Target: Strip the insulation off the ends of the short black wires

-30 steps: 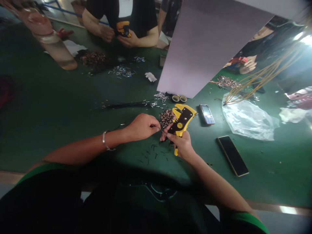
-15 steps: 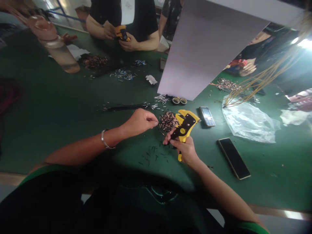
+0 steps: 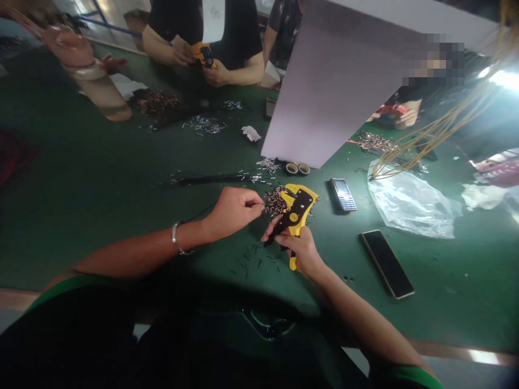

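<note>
Left hand [image 3: 233,213] at centre, grip pinching thin dark wire [image 3: 203,212], right hand [image 3: 305,249], grip wrapped round angular yellow-black pliers [image 3: 298,210], smooth green worktop [image 3: 340,243] stretching to straight-edged phone [image 3: 387,265], lower right

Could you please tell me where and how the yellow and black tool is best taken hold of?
Probably by the handles of the yellow and black tool, coming from the near right side, as the right hand holds it now. The handles spread toward the wearer, while the wide head points away beside the copper-coloured pile, so fingers are best kept behind it.
</note>
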A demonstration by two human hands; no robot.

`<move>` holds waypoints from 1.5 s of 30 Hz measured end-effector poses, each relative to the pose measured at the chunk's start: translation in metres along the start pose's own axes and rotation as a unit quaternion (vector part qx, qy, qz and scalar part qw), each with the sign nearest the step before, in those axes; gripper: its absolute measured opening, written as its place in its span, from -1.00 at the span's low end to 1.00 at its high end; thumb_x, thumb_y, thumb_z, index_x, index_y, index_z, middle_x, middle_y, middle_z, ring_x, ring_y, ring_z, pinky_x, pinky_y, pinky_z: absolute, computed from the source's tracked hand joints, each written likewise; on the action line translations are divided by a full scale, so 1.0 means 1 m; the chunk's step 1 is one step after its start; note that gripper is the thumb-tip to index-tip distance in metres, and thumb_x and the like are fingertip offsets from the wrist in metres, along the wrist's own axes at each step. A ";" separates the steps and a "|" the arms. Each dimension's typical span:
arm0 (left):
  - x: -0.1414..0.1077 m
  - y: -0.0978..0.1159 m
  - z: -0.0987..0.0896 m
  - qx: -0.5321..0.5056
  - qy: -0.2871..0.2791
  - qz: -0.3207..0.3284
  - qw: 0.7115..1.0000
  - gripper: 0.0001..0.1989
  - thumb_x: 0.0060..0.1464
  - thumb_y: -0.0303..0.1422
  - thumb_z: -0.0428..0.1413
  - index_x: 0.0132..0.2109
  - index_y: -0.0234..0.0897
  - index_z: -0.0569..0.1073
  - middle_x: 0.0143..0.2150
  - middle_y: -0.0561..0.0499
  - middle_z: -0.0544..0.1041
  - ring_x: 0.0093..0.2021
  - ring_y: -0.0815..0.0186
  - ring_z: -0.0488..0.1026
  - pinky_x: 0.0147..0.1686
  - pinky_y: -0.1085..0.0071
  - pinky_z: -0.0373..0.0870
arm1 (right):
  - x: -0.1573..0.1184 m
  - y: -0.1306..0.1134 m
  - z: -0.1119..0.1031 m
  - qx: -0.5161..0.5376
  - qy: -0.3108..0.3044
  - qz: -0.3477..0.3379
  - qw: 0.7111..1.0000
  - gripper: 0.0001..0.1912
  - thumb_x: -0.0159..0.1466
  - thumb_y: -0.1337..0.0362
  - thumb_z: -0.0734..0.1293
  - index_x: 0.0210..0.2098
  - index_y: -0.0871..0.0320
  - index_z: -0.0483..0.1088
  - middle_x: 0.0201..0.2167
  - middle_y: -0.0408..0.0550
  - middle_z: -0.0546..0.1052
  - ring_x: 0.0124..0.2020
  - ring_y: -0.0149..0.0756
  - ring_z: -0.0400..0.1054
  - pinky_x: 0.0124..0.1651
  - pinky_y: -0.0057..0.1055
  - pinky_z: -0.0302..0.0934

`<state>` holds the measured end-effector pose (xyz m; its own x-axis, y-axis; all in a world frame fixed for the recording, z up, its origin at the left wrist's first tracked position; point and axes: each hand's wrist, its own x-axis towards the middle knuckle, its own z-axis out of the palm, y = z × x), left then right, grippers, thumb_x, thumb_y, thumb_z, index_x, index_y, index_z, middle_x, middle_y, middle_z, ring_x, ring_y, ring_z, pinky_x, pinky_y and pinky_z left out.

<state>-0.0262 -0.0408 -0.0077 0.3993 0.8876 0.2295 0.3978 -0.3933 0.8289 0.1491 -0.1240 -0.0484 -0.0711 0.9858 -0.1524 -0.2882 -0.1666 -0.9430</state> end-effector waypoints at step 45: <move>-0.011 0.010 0.009 -0.115 -0.082 -0.049 0.989 -0.85 0.02 -0.43 0.10 -0.39 -0.31 0.58 -0.61 0.13 0.44 -0.58 0.51 0.29 -0.58 0.57 0.20 | 0.009 0.012 0.001 -0.471 0.134 -0.203 0.848 -0.66 0.06 0.36 0.25 -0.13 0.16 0.31 -0.30 0.05 0.53 -0.31 -0.14 0.44 -0.22 -0.20 0.37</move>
<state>-0.0192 -0.0568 -0.0061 0.5037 0.8607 0.0732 0.2500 -0.2264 0.9414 0.1443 -0.1175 -0.0605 0.1081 0.9482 0.2986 0.6620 0.1554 -0.7332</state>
